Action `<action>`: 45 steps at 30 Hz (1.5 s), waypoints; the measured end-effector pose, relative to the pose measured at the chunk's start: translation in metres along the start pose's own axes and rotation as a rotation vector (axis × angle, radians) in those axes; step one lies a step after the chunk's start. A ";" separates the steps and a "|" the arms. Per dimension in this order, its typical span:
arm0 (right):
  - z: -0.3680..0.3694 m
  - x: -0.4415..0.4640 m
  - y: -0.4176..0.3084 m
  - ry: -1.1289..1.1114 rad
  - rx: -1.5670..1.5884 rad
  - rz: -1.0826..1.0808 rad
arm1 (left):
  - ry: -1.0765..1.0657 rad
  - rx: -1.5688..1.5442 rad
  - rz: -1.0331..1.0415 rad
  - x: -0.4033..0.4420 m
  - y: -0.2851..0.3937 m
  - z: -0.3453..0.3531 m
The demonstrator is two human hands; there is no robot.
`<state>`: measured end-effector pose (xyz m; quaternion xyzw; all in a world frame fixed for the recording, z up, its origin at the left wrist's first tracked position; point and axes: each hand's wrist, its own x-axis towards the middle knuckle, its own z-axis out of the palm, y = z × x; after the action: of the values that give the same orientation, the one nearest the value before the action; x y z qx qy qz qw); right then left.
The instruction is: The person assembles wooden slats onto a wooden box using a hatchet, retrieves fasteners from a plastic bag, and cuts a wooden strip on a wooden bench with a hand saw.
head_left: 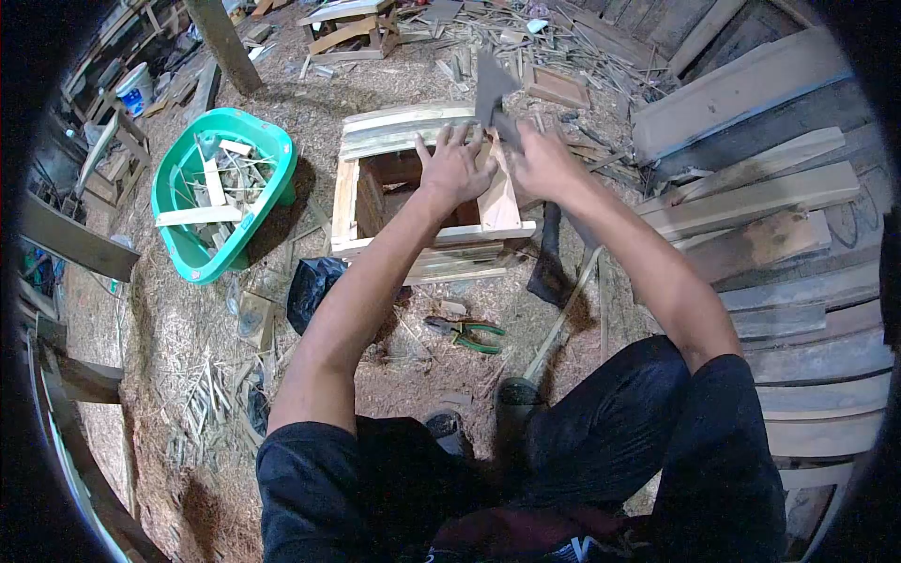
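Observation:
An open-topped wooden box frame [352,202] of pale boards stands on the ground in front of me. My left hand [455,169] lies on its upper right part, fingers spread, against the boards. My right hand [546,164] is closed round the handle of a hatchet [495,86], whose dark wedge-shaped head is raised beyond the frame's far right corner. Whether a nail sits under my left fingers cannot be seen. Pliers [465,335] with green and yellow handles lie on the ground on my side of the frame.
A green plastic tub [164,202] of wood scraps stands to the left. Beside the frame are a black plastic bag [312,289] and a dark long object [549,258]. Planks [751,197] are stacked along the right. A post [223,45] rises at upper left; shavings cover the ground.

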<state>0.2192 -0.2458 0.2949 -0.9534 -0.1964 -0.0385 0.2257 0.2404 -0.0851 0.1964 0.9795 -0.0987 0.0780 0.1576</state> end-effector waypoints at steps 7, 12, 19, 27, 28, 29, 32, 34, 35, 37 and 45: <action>-0.003 0.010 0.008 0.110 0.034 -0.037 | -0.019 -0.012 -0.007 -0.001 0.000 -0.003; 0.014 0.007 0.018 0.085 -0.016 -0.036 | -0.020 -0.001 0.006 -0.001 0.000 -0.004; -0.009 0.012 0.003 0.118 0.061 -0.034 | 0.023 0.008 0.012 0.001 -0.002 0.002; 0.008 0.004 0.013 -0.041 -0.011 -0.023 | -0.045 0.027 -0.009 0.001 0.000 -0.003; -0.003 0.003 0.005 -0.037 0.011 -0.014 | -0.044 0.024 -0.009 0.001 0.001 -0.004; -0.010 0.003 -0.001 -0.035 0.036 -0.003 | -0.046 0.022 -0.010 0.001 0.002 -0.004; -0.013 0.005 -0.007 0.075 0.045 0.032 | -0.049 0.027 -0.013 -0.001 0.002 -0.007; 0.003 0.005 0.004 0.110 0.040 -0.008 | -0.050 0.025 -0.010 -0.002 0.003 -0.005; 0.009 0.006 0.010 0.129 0.036 -0.029 | -0.048 0.025 -0.007 -0.001 0.002 -0.005; 0.007 0.001 0.007 -0.047 -0.010 0.058 | -0.049 0.027 -0.008 -0.001 0.002 -0.006; -0.005 0.008 -0.001 0.147 0.033 -0.028 | -0.069 0.036 -0.016 -0.002 0.004 -0.009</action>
<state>0.2265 -0.2443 0.3006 -0.9414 -0.1931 -0.1084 0.2545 0.2365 -0.0857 0.2053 0.9850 -0.0948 0.0447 0.1369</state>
